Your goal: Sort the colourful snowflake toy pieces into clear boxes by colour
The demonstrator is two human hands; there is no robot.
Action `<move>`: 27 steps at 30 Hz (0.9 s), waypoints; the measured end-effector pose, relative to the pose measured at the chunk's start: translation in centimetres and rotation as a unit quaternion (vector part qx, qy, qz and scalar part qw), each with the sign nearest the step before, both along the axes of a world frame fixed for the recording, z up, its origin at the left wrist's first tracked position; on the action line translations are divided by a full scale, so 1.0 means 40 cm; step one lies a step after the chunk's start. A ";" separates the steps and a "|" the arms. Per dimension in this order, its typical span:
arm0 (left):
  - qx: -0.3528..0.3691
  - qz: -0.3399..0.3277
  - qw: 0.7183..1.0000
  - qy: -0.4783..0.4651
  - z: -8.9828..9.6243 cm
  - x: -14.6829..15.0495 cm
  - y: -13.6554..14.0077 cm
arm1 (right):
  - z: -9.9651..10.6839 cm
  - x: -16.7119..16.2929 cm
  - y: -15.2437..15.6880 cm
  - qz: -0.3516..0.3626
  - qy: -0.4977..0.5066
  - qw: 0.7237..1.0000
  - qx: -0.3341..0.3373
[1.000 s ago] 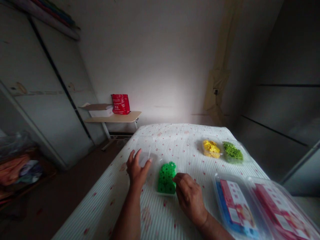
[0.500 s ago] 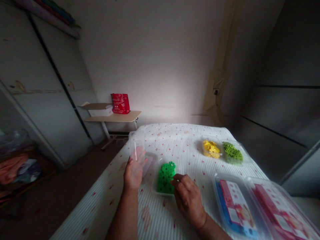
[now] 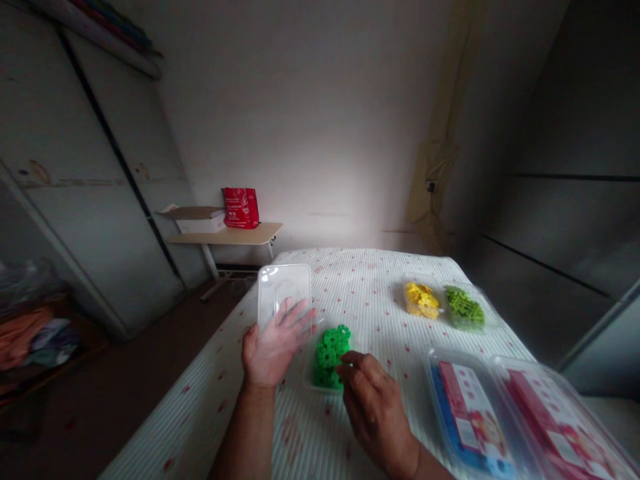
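"Where's the clear lid?"
"Raised in the left grip, fingers spread, beside the green pieces; best supported by its edges"
"Right grip?"
"Curled; can't tell if it holds anything"

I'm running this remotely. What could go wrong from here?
Two risks, as I judge it. The clear plastic piece stands tilted up against the spread left hand, so a loosened grip might let it slip. The right hand has its fingertips close against the green pieces; as they are heaped, a nudge could spill a few onto the striped cloth.
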State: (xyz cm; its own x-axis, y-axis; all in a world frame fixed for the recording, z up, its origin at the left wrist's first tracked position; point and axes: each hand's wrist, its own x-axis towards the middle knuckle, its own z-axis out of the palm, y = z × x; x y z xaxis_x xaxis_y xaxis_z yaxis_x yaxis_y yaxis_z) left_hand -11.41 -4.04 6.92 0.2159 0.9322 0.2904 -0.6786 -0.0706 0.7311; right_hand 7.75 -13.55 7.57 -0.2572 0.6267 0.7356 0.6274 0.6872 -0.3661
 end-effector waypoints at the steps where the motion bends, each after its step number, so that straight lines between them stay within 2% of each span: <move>1: -0.006 -0.006 1.000 -0.002 -0.002 0.001 -0.002 | 0.021 -0.002 -0.013 0.013 0.004 1.000 -0.009; 4: -0.021 -0.032 0.999 -0.009 -0.004 0.007 -0.007 | 0.103 0.003 -0.050 0.038 0.001 0.999 -0.030; 7: -0.019 -0.050 0.999 0.007 0.006 0.020 -0.016 | 0.194 0.022 -0.060 0.026 -0.027 0.999 -0.037; 10: -0.010 -0.049 0.997 0.063 0.015 0.031 -0.024 | 0.268 0.042 -0.015 -0.023 -0.066 0.997 -0.035; 13: -0.015 -0.056 0.995 0.085 0.011 0.036 -0.025 | 0.307 0.049 0.082 -0.104 -0.115 0.987 -0.047; 16: -0.027 -0.085 0.994 0.057 0.001 0.037 -0.021 | 0.309 0.043 0.188 -0.145 -0.148 0.974 -0.092; 19: -0.030 -0.141 0.989 0.025 -0.006 0.040 -0.018 | 0.285 0.028 0.261 -0.087 -0.114 0.977 -0.156; 23: -0.010 -0.222 0.975 -0.024 -0.007 0.041 -0.016 | 0.246 0.015 0.307 -0.027 -0.028 0.968 -0.248; 25: -0.010 -0.228 0.973 -0.031 -0.006 0.038 -0.012 | 0.227 0.021 0.324 -0.021 0.011 0.959 -0.284; 27: -0.033 -0.182 0.983 0.004 -0.005 0.035 -0.006 | 0.207 0.036 0.340 -0.017 0.041 0.944 -0.328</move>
